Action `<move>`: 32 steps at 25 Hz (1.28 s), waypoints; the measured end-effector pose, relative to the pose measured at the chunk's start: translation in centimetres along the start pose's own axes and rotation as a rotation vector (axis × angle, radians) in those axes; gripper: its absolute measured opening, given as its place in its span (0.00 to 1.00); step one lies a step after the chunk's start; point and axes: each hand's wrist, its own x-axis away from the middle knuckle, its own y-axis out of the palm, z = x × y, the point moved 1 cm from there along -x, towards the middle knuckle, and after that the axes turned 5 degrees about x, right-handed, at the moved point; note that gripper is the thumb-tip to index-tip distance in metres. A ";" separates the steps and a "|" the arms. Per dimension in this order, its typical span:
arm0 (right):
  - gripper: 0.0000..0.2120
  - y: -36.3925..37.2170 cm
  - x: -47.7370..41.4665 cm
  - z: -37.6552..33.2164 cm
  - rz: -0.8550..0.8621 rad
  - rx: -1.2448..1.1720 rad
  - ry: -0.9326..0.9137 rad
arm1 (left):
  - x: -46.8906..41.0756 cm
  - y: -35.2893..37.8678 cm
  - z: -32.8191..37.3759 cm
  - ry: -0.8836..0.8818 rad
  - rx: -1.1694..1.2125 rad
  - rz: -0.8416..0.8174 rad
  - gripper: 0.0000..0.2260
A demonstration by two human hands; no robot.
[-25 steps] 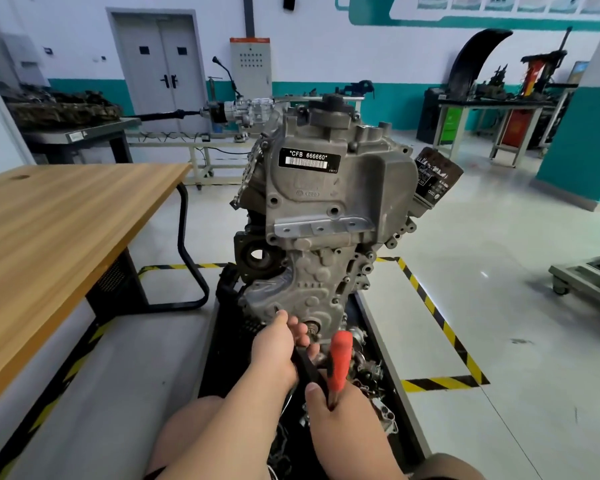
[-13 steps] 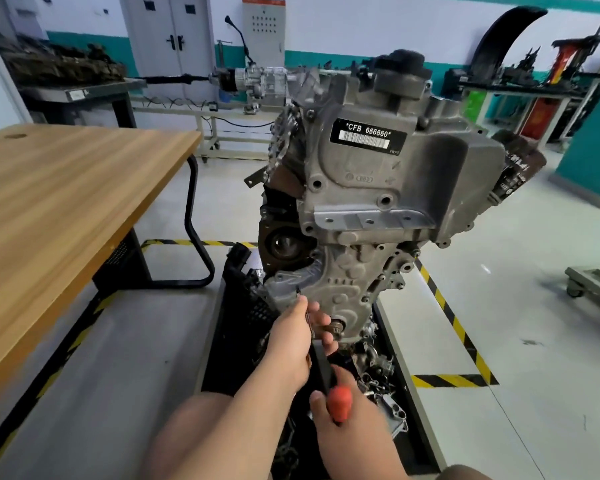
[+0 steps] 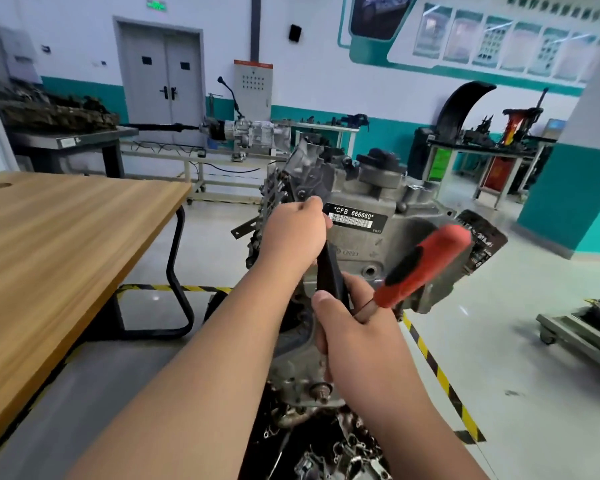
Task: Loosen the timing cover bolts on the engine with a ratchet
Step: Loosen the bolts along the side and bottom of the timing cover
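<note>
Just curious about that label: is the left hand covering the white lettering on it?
No, the left hand sits just beside the label, whose lettering shows in full.

The workshop is brightly and evenly lit from overhead, so shadows are soft. Pale glare patches sit on the glossy floor (image 3: 499,341) at about 4 o'clock. The wide lens bends the wall posters (image 3: 499,39) at 1 o'clock and the wooden desk (image 3: 59,230) edge at 9 o'clock. The red ratchet handle (image 3: 426,268) is smeared by motion blur; near forearms look soft, and the far benches are hazy.
</note>
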 end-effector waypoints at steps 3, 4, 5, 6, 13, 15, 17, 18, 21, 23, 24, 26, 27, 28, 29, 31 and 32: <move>0.12 0.5 -0.6 -1.2 -0.001 -0.025 0.019 | -1.1 -0.8 0.4 -0.031 -0.076 -0.055 0.16; 0.14 0.7 -0.7 -1.6 -0.005 -0.036 0.027 | -1.5 -1.1 0.3 -0.044 -0.093 -0.084 0.16; 0.15 0.8 -0.9 -2.0 -0.016 -0.050 0.040 | -1.8 -1.4 0.3 -0.057 -0.106 -0.117 0.16; 0.15 1.0 -1.1 -2.3 -0.027 -0.067 0.056 | -2.1 -1.7 0.1 -0.064 -0.114 -0.150 0.16; 0.14 1.8 -2.1 -3.8 -0.050 -0.056 0.097 | -4.2 -2.4 -0.5 -0.028 -0.158 -0.270 0.17; 0.12 1.7 -2.2 -3.7 -0.027 0.034 0.066 | -4.4 -2.2 -0.7 -0.008 -0.146 -0.267 0.17; 0.10 1.6 -2.3 -3.6 -0.006 0.081 0.067 | -4.4 -2.1 -0.9 0.004 -0.141 -0.250 0.18; 0.11 1.5 -2.2 -3.6 0.000 0.090 0.071 | -4.4 -2.0 -1.1 0.002 -0.131 -0.240 0.18; 0.12 1.3 -2.0 -3.5 0.004 0.133 0.061 | -4.2 -1.9 -1.7 -0.037 -0.071 -0.237 0.18; 0.12 1.4 -1.9 -3.5 0.000 0.128 0.049 | -3.9 -1.9 -2.0 -0.070 -0.037 -0.255 0.17; 0.12 1.5 -1.9 -3.5 -0.002 0.113 0.050 | -4.0 -1.9 -2.1 -0.077 -0.030 -0.263 0.17; 0.10 1.5 -2.0 -3.6 -0.009 0.104 0.055 | -4.1 -2.0 -2.0 -0.059 -0.057 -0.255 0.17; 0.09 1.4 -2.0 -3.6 -0.014 0.108 0.052 | -4.1 -2.0 -1.8 -0.043 -0.078 -0.246 0.17; 0.07 1.4 -2.0 -3.7 -0.018 0.114 0.050 | -4.2 -2.0 -1.8 -0.030 -0.090 -0.239 0.17; 0.06 1.2 -2.1 -3.7 -0.020 0.126 0.048 | -4.2 -2.0 -1.7 -0.022 -0.091 -0.234 0.16; 0.06 0.7 -2.2 -3.9 0.002 0.186 0.038 | -4.1 -1.9 -1.7 -0.024 -0.064 -0.224 0.16; 0.07 0.5 -2.3 -4.1 0.030 0.246 0.019 | -4.1 -1.8 -1.8 -0.032 -0.037 -0.220 0.15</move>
